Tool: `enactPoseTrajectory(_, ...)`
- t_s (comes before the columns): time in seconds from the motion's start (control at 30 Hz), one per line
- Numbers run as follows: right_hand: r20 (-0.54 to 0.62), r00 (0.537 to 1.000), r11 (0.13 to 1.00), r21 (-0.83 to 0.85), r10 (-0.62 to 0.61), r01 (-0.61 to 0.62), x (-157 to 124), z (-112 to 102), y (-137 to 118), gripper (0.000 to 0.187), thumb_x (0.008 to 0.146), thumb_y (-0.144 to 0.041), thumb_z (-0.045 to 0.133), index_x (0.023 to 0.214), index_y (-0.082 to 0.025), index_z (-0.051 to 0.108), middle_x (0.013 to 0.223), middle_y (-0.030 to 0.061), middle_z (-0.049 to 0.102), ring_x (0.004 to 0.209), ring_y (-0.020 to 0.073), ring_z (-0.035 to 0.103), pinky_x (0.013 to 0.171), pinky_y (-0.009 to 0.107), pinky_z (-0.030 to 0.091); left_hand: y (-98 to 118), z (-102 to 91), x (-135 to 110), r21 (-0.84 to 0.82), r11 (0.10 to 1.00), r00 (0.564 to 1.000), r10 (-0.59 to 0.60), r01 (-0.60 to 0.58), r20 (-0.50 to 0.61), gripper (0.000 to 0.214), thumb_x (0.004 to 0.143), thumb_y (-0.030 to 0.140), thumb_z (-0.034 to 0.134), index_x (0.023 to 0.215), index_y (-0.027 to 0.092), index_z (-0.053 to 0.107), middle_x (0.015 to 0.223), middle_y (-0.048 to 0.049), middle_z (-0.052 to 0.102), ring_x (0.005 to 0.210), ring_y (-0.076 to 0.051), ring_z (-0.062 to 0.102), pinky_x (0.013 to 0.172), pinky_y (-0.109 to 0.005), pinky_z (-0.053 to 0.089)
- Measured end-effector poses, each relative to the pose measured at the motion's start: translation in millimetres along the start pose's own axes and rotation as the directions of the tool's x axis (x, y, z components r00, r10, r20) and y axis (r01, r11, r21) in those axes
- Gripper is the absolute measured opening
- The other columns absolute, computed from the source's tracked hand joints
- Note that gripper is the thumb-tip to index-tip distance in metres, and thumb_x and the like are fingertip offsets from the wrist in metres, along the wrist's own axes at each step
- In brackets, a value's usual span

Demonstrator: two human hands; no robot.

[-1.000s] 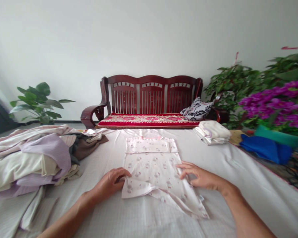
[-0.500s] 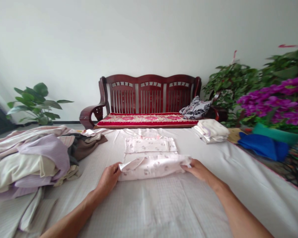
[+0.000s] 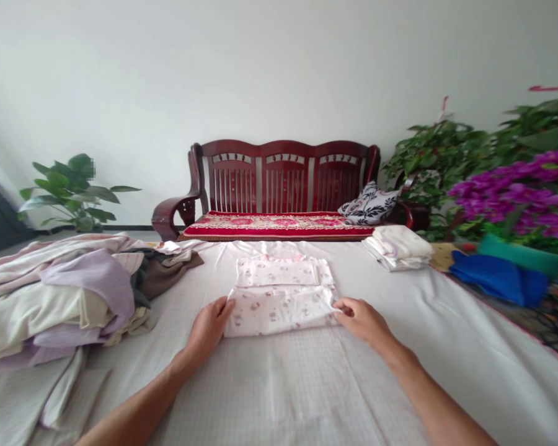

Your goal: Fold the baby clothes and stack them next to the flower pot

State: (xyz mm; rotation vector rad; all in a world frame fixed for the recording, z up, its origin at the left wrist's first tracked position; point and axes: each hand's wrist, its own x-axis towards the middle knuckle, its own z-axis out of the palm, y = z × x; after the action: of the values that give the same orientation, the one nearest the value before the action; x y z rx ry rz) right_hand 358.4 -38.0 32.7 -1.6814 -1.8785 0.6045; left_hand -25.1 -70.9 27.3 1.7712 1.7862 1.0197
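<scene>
A pale pink printed shirt (image 3: 279,310) lies partly folded in front of me, its lower part turned up toward the neckline and the sleeves laid across the upper part. My left hand (image 3: 214,319) pinches the left edge of the folded part. At the right edge, my right hand (image 3: 360,317) holds the cloth between thumb and fingers. The white checked sheet (image 3: 270,384) beneath is slightly wrinkled.
A heap of loose clothes (image 3: 84,279) is on the left. Folded white clothes (image 3: 397,248) are stacked at the back right. Beyond stands a wooden bench (image 3: 283,179) with a cushion (image 3: 372,203). Purple flowers (image 3: 516,192) and blue cloth (image 3: 497,275) are at far right.
The turned-up lower part of the shirt has come down flatter onto the rest. My right hand has moved slightly inward and lower with its edge. The view has shifted a little.
</scene>
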Motion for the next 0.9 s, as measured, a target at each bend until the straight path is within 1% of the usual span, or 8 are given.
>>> enactPoseTrajectory(0.13, 0.003, 0.999, 0.952, 0.305, -0.039, 0.036, -2, -5, -7, 0.028, 0.075, -0.043, 0.058, 0.087, -0.02, 0.07, 0.085, 0.0039, 0.073, 0.082, 0.0221, 0.064, 0.074, 0.031, 0.046, -5, 4.7, 1, -0.251, 0.968, 1.0, -0.01, 0.003, -0.025, 0.043, 0.087, 0.057, 0.047, 0.076, 0.018, 0.06, 0.066, 0.0, 0.062, 0.067, -0.019, 0.056, 0.057, -0.024, 0.038)
enactPoseTrajectory(0.23, 0.038, 0.998, 0.874, 0.482, 0.041, -0.054, -5, -14, -12, 0.03, 0.075, -0.043, 0.057, 0.089, -0.019, 0.068, 0.084, 0.0034, 0.072, 0.078, 0.0193, 0.061, 0.068, 0.028, 0.043, -6, 6.6, 3, -0.329, 0.944, 0.999, -0.037, 0.024, -0.034, 0.046, 0.084, 0.06, 0.05, 0.077, 0.017, 0.062, 0.065, 0.0, 0.062, 0.064, -0.018, 0.055, 0.056, -0.024, 0.038)
enactPoseTrajectory(0.33, 0.108, 0.986, 0.875, 0.455, 0.131, -0.166, -8, -22, -14, 0.023, 0.068, -0.034, 0.056, 0.082, -0.019, 0.066, 0.073, 0.0002, 0.067, 0.068, 0.0155, 0.055, 0.058, 0.025, 0.036, -7, 5.6, 4, -0.247, 0.969, 0.999, -0.03, 0.021, -0.032, 0.045, 0.085, 0.059, 0.049, 0.073, 0.018, 0.06, 0.062, 0.0014, 0.06, 0.06, -0.017, 0.053, 0.054, -0.023, 0.034)
enactPoseTrajectory(0.4, 0.191, 0.974, 0.887, 0.419, 0.124, -0.195, -9, -28, -13, 0.023, 0.064, -0.03, 0.056, 0.081, -0.019, 0.066, 0.071, -0.0005, 0.065, 0.067, 0.0144, 0.053, 0.056, 0.024, 0.034, -6, 3.7, 4, -0.115, 0.993, 1.0, -0.012, 0.009, -0.024, 0.041, 0.088, 0.054, 0.047, 0.074, 0.018, 0.06, 0.062, 0.0019, 0.06, 0.061, -0.016, 0.054, 0.055, -0.023, 0.033)
enactPoseTrajectory(0.5, 0.255, 0.958, 0.9, 0.377, 0.127, -0.22, -9, -32, -9, 0.034, 0.07, -0.034, 0.059, 0.099, -0.02, 0.07, 0.079, 0.0002, 0.069, 0.068, 0.0147, 0.055, 0.053, 0.023, 0.033, -3, 0.9, 4, 0.057, 0.998, 1.0, -0.004, 0.004, 0.017, 0.034, 0.092, 0.047, 0.045, 0.084, 0.02, 0.064, 0.071, 0.0006, 0.066, 0.068, -0.017, 0.06, 0.061, -0.023, 0.035)
enactPoseTrajectory(0.6, 0.181, 0.968, 0.879, 0.413, 0.176, -0.237, -5, -25, -4, 0.054, 0.077, -0.049, 0.061, 0.124, -0.022, 0.063, 0.097, 0.0041, 0.074, 0.076, 0.0184, 0.062, 0.057, 0.026, 0.041, 0, 1.0, 4, 0.114, 0.993, 0.999, -0.021, 0.017, 0.037, 0.032, 0.092, 0.045, 0.044, 0.095, 0.022, 0.067, 0.077, -0.0012, 0.07, 0.074, -0.019, 0.063, 0.065, -0.023, 0.038)
enactPoseTrajectory(0.73, 0.108, 0.992, 0.84, 0.53, 0.066, -0.114, 1, -3, -2, 0.073, 0.073, -0.047, 0.068, 0.139, -0.019, 0.051, 0.105, 0.0087, 0.075, 0.093, 0.0259, 0.069, 0.081, 0.037, 0.052, -1, 5.7, 3, -0.013, 0.999, 0.999, -0.047, 0.047, 0.015, 0.041, 0.092, 0.047, 0.045, 0.115, 0.02, 0.065, 0.078, -0.0023, 0.071, 0.074, -0.02, 0.065, 0.064, -0.024, 0.041)
enactPoseTrajectory(0.9, -0.015, 0.996, 0.809, 0.583, -0.086, 0.079, 3, 6, -6, 0.052, 0.067, -0.029, 0.063, 0.119, -0.02, 0.064, 0.123, 0.0088, 0.07, 0.113, 0.0252, 0.064, 0.098, 0.037, 0.048, -4, 8.3, 3, -0.07, 0.997, 0.998, -0.042, 0.039, -0.051, 0.051, 0.093, 0.048, 0.043, 0.132, 0.018, 0.057, 0.062, 0.0032, 0.061, 0.06, -0.019, 0.059, 0.057, -0.024, 0.038)
